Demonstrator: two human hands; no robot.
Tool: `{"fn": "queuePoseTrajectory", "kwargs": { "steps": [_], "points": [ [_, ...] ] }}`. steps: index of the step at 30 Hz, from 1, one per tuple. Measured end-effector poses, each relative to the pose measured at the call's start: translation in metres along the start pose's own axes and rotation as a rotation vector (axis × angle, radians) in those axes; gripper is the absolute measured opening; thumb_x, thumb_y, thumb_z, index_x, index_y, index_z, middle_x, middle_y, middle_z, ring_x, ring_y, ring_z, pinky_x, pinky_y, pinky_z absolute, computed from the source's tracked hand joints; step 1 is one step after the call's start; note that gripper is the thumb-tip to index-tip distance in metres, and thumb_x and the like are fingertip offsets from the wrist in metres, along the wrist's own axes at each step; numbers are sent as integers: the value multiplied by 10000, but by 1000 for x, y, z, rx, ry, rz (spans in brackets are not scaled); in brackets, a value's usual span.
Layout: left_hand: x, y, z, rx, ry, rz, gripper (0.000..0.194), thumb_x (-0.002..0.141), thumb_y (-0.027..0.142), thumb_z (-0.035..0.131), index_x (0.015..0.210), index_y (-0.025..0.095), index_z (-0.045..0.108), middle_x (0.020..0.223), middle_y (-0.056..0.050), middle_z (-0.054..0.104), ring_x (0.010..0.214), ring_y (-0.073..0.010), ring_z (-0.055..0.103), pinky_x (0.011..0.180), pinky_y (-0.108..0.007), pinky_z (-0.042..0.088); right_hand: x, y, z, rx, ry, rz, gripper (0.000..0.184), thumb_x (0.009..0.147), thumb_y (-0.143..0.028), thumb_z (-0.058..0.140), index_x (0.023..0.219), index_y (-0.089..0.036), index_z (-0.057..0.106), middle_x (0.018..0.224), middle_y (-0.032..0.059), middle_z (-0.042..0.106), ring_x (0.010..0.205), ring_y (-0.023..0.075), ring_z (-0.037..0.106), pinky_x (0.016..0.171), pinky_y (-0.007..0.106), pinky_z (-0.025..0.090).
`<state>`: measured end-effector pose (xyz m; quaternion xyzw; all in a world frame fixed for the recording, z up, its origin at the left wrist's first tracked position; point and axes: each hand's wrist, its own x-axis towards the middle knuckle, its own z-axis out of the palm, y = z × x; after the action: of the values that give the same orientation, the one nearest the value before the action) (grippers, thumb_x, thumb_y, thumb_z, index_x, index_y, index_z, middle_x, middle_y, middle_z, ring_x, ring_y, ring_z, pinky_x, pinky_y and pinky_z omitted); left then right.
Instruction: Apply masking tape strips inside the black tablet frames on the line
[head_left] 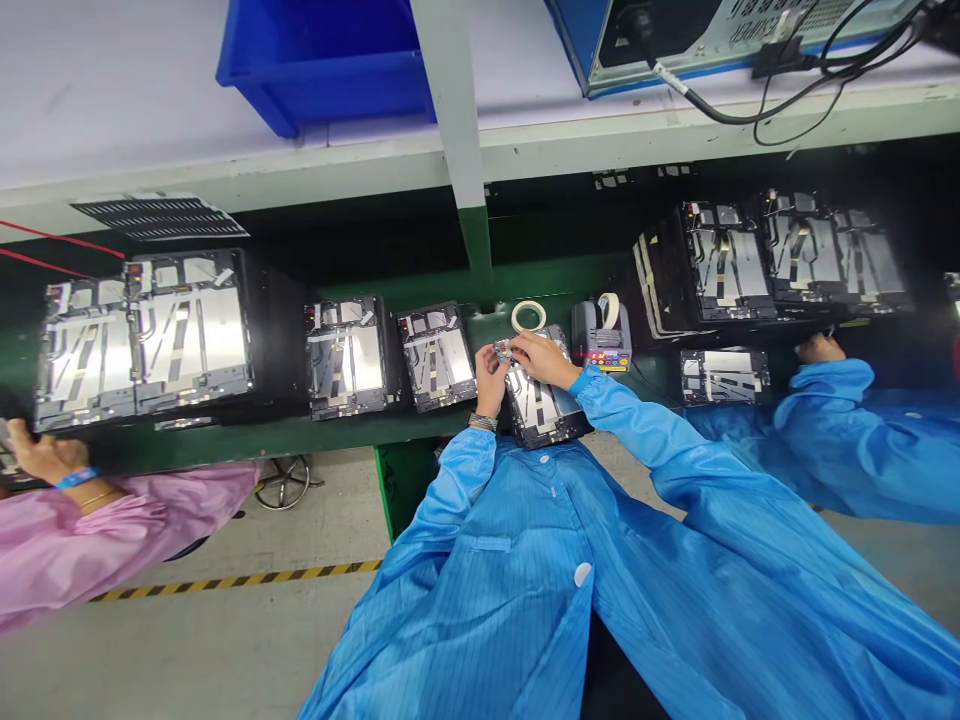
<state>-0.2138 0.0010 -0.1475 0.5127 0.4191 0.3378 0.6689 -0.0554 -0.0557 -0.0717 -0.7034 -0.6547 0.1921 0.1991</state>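
Left hand (pixel 489 383): fingers (pixel 498 352) closed on one end of a small metal part (pixel 504 351), fine detail too small to tell. Right hand (pixel 541 360): fingers (pixel 519 345) curled closely over the same part, pinching it from the other side. The part is held just above a metal-backed tablet housing (pixel 541 398), which lies on a green surface (pixel 450 425) under both hands. Nearby: masking tape roll (pixel 528 316), just beyond the housing; automatic tape dispenser (pixel 601 336), beside it; further tablet housings (pixel 435 356) in rows on both sides. Wearer's sleeves: blue antistatic smock (pixel 480 560).
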Motion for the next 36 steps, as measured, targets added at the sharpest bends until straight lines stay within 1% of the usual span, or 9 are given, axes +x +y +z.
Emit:
{"fn": "queuePoseTrajectory", "kwargs": {
  "steps": [4, 9, 15, 20, 24, 27, 29, 32, 36],
  "points": [
    [1, 0, 0, -43, 0, -15, 508, 897, 354, 766, 1323, 260, 504, 1325, -103, 653, 1220, -217, 672, 1155, -455, 489, -2, 3, -1, -31, -2, 26, 179, 1064, -207, 534, 1155, -178, 686, 1152, 100, 662, 1016, 238, 613, 851, 313, 429],
    [1, -1, -1, -96, 8, -17, 507, 863, 281, 779, 1302, 250, 527, 1295, -100, 667, 1195, -216, 677, 1137, -431, 498, -4, 2, -3, -94, -6, 18, 231, 1084, -240, 494, 1096, -174, 714, 1102, 111, 656, 970, 245, 595, 776, 322, 400],
    [0, 3, 0, -94, 9, -18, 488, 866, 264, 760, 1294, 245, 528, 1292, -101, 661, 1178, -209, 675, 1130, -423, 499, -7, 0, -1, -134, 45, -28, 270, 1063, -197, 497, 1211, -179, 722, 1112, 116, 647, 1003, 254, 572, 764, 328, 386],
    [-1, 5, 0, -81, 11, -32, 478, 875, 244, 737, 1299, 245, 517, 1289, -99, 661, 1179, -202, 675, 1128, -415, 504, -7, 1, 2, -203, 34, -98, 267, 1062, -192, 506, 1057, -177, 772, 1026, 106, 637, 954, 243, 536, 780, 336, 371],
    [0, 6, 0, -64, 19, -32, 470, 878, 224, 728, 1297, 245, 516, 1297, -99, 660, 1200, -199, 672, 1146, -416, 494, -10, 0, 0, -291, 11, -139, 296, 1078, -196, 482, 1033, -156, 773, 1020, 125, 642, 961, 252, 524, 793, 349, 368],
    [0, 6, 1, -35, 22, -39, 459, 890, 227, 720, 1299, 249, 514, 1305, -97, 659, 1207, -198, 672, 1147, -419, 497, -14, -2, -2, -349, -13, -153, 292, 1074, -183, 477, 1090, -145, 766, 1040, 140, 642, 960, 262, 516, 791, 359, 364],
    [0, 6, 1, -25, 22, -44, 457, 895, 235, 718, 1303, 249, 514, 1306, -96, 660, 1206, -198, 672, 1144, -421, 500, -16, -3, -1, -368, -12, -153, 308, 1065, -157, 473, 1218, -145, 740, 1061, 142, 637, 967, 266, 512, 791, 361, 365],
    [1, 5, 0, -33, 18, -44, 460, 898, 253, 723, 1307, 251, 512, 1312, -97, 660, 1212, -201, 672, 1138, -421, 505, -18, -1, 2, -367, -26, -159, 413, 1037, -112, 482, 1406, -174, 656, 1113, 142, 623, 979, 267, 504, 785, 356, 364],
    [1, 2, -1, -63, 2, -41, 476, 888, 273, 741, 1310, 258, 522, 1308, -95, 658, 1205, -207, 672, 1125, -422, 511, -16, 5, 5, -354, -69, -182, 424, 1018, -101, 495, 1397, -190, 663, 1115, 142, 600, 959, 264, 484, 772, 353, 353]
  ]
}}
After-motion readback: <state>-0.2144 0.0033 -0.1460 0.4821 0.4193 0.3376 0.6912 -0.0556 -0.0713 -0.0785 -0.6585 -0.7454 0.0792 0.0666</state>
